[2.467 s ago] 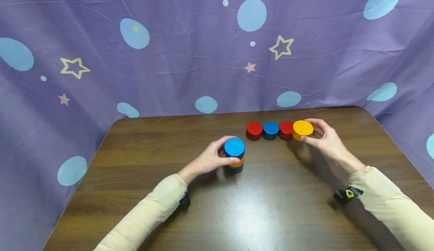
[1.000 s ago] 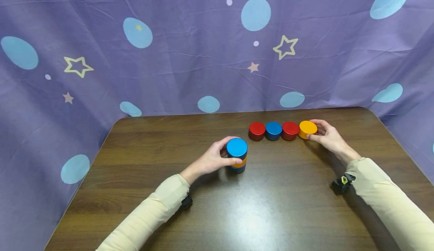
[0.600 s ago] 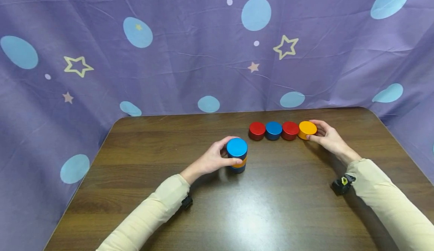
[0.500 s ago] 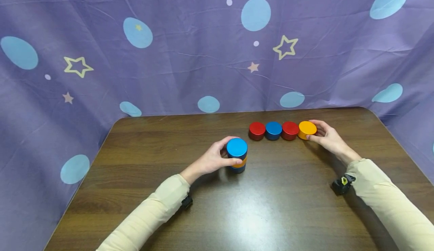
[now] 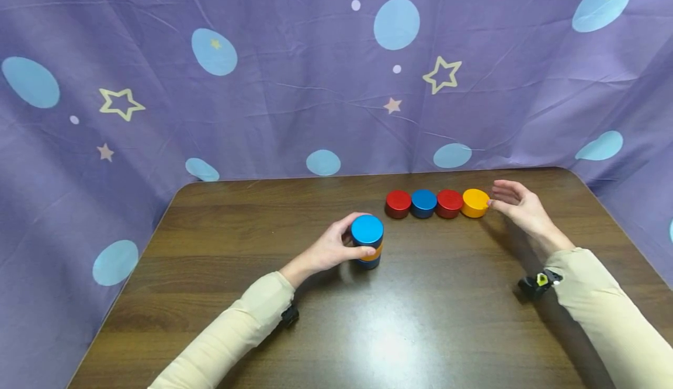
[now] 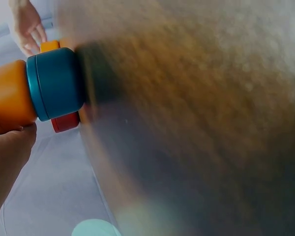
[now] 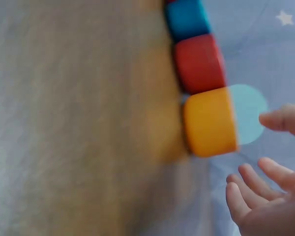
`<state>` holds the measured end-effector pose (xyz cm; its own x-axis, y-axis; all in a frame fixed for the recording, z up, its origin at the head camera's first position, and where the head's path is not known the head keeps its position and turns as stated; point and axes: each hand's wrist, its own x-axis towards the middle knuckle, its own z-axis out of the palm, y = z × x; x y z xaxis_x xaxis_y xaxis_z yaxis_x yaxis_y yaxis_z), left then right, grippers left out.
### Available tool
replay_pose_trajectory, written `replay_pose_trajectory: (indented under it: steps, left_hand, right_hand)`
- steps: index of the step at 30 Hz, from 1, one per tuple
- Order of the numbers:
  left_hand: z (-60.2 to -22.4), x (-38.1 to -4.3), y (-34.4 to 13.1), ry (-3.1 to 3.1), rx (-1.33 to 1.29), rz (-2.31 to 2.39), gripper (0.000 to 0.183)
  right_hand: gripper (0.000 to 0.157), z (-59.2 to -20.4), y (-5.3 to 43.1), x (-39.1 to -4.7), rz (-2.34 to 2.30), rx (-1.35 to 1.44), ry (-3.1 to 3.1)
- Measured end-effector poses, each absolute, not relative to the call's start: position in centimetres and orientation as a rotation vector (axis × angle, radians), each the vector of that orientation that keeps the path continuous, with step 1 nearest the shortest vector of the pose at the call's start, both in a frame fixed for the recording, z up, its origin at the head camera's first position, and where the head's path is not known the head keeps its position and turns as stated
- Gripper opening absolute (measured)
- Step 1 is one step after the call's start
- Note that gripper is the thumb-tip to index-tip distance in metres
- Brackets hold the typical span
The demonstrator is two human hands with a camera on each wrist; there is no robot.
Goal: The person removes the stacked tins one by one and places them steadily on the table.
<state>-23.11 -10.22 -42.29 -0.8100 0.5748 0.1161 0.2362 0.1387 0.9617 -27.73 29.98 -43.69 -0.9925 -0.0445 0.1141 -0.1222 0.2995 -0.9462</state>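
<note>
A stack of three round tins stands on the table: a blue tin [image 5: 367, 229] on top, an orange tin [image 6: 11, 93] in the middle, a blue tin [image 6: 58, 82] at the bottom. My left hand [image 5: 327, 250] grips the stack from its left side, thumb in front. Farther back, a row runs left to right: a red tin [image 5: 398, 204], a blue tin [image 5: 423, 204], a second red tin [image 5: 449, 204] and a yellow-orange tin [image 5: 475, 203]. To the right of that row's end is my right hand [image 5: 527, 212], its fingers spread; the right wrist view shows it apart from the yellow-orange tin.
Everything stands on a brown wooden table [image 5: 236, 219]. A purple curtain [image 5: 273, 85] with stars and dots hangs right behind its back edge. The table's right edge slopes down beyond my right arm.
My right hand brought the yellow-orange tin down against the row's right end, then let go and drew back to the right. My left hand has kept its grip on the stack.
</note>
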Motion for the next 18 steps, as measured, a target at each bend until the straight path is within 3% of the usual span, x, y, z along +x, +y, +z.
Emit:
replay_pose_trajectory:
  steps: [18]
  left_hand:
    - [-42.3,-23.1,-10.1,2.149,0.778,1.718,0.056]
  right_hand:
    - [0.041,-39.0,25.4,-26.1,1.775,0.471,-2.388]
